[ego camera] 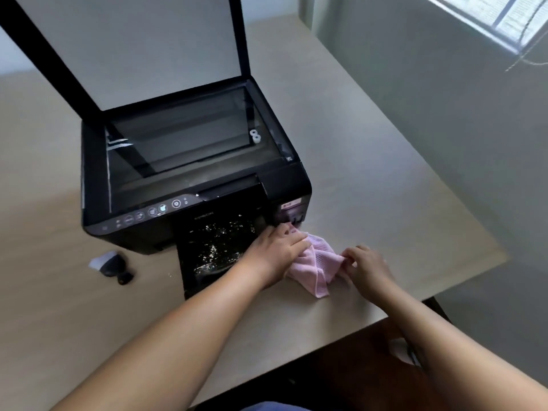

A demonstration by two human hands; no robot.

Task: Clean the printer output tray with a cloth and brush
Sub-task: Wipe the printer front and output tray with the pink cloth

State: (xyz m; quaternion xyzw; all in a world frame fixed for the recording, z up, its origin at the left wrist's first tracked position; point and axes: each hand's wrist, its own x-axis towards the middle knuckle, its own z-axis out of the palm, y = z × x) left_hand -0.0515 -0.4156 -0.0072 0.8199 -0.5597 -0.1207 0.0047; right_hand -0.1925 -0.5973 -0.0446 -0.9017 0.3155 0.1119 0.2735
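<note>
A pale beige table (370, 161) filled the view, a grey wall and window beyond at two o'clock. Nearest, two bare forearms reached in. The left hand (274, 253) lay flat on one pink cloth (318, 264), fingers pressing its near edge; the right hand (366, 265) pinched the cloth's opposite corner, closed on it. The cloth sat on the table just right of the tray (213, 250), which ran lengthwise toward the person and was strewn with pale specks. From the cloth the tray lay at nine o'clock, the left hand nearer it. One small brush (111, 264) rested farther left. Behind stood one black printer (189, 173), lid (133, 46) raised.
</note>
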